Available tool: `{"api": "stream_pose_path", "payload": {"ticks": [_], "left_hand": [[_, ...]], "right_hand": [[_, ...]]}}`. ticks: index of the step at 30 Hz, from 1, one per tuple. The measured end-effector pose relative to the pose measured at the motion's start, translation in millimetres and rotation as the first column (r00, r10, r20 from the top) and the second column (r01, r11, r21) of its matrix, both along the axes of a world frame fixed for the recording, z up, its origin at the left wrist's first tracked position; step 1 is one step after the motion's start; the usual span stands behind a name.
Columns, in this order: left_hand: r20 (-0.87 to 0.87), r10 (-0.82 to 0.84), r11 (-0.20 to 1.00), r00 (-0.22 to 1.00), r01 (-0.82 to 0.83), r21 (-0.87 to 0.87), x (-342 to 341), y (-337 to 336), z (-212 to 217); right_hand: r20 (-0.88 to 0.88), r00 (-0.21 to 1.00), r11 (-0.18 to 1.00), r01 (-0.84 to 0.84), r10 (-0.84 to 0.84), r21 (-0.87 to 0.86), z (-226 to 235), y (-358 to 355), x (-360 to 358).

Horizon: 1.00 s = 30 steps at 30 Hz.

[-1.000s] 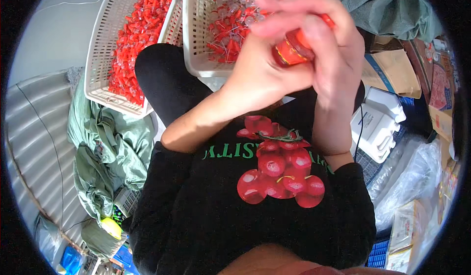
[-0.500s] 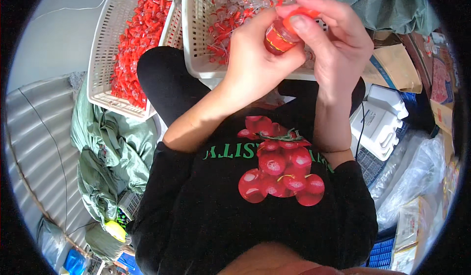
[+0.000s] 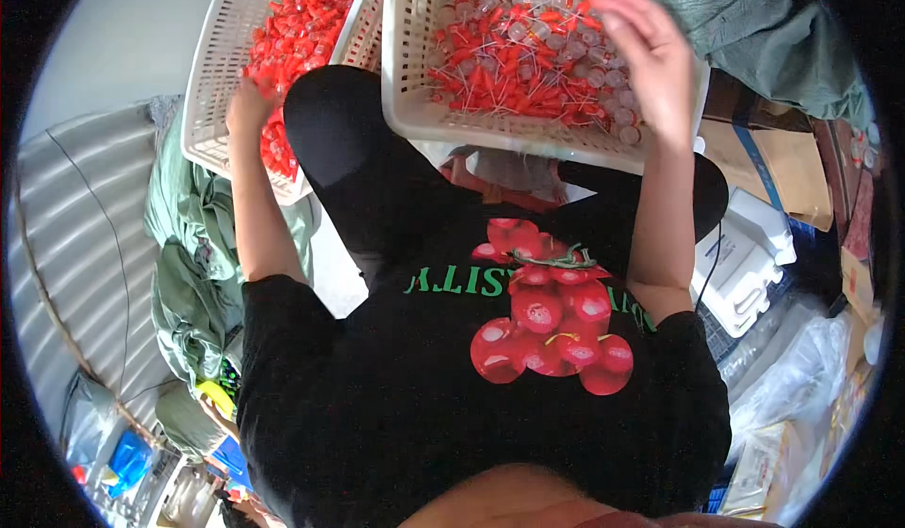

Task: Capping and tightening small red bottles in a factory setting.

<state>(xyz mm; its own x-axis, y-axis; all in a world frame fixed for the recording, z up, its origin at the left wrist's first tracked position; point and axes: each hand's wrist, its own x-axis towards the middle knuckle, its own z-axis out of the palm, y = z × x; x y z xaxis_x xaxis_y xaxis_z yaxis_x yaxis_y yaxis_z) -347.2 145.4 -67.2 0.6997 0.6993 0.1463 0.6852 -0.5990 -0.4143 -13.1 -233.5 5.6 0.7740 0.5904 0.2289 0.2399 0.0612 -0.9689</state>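
Note:
My left hand (image 3: 250,108) is at the near left side of the white basket (image 3: 210,85) on the left, its fingertips over a heap of small red-capped bottles (image 3: 306,9). Motion smears those fingers, and whether anything is in them is hidden. Above the right side of the other white basket (image 3: 407,66) is my right hand (image 3: 652,57), fingers stretched and apart, with no object visible in it. Below it lie red caps with thin white sticks (image 3: 509,71) and small clear bottles (image 3: 566,42), mixed together.
Green sheeting (image 3: 754,28) bunches at the far right, beside flattened cardboard (image 3: 773,165). White plastic jugs (image 3: 745,264) stand right of my knee. More green cloth (image 3: 193,255) hangs at the left by a corrugated wall (image 3: 75,236). Clear plastic bags (image 3: 801,349) lie at lower right.
Both hands were together on a small red-capped bottle over the right basket. They have parted: the left moved to the left basket, the right stayed over the right one without the bottle.

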Motion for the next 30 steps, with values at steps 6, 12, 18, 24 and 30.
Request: {"api": "stream_pose_path", "payload": {"ticks": [6, 12, 18, 24, 30], "left_hand": [[0.459, -0.042, 0.901, 0.888, 0.232, -0.366, 147, -48, 66], [0.156, -0.617, 0.403, 0.771, 0.48, -0.779, 296, -161, 19], [0.16, -0.641, 0.31, 0.751, 0.444, -0.841, 298, -166, -48], [0.035, -0.744, 0.373, 0.667, 0.459, -0.806, 312, -179, -72], [0.096, -0.687, 0.375, 0.72, 0.465, -0.802, 336, -208, -100]], "right_hand": [[0.104, 0.934, 0.853, -0.263, 0.343, -0.451, -100, 1, 40], [0.069, 0.732, 0.439, -0.327, 0.677, -0.837, -167, 31, 18], [-0.008, 0.634, 0.307, -0.385, 0.773, -0.87, -176, 39, 3], [-0.292, 0.67, 0.094, -0.477, 0.683, -0.874, -230, 27, -2], [-0.099, 0.507, 0.129, -0.395, 0.856, -0.91, -154, 26, 11]]}}
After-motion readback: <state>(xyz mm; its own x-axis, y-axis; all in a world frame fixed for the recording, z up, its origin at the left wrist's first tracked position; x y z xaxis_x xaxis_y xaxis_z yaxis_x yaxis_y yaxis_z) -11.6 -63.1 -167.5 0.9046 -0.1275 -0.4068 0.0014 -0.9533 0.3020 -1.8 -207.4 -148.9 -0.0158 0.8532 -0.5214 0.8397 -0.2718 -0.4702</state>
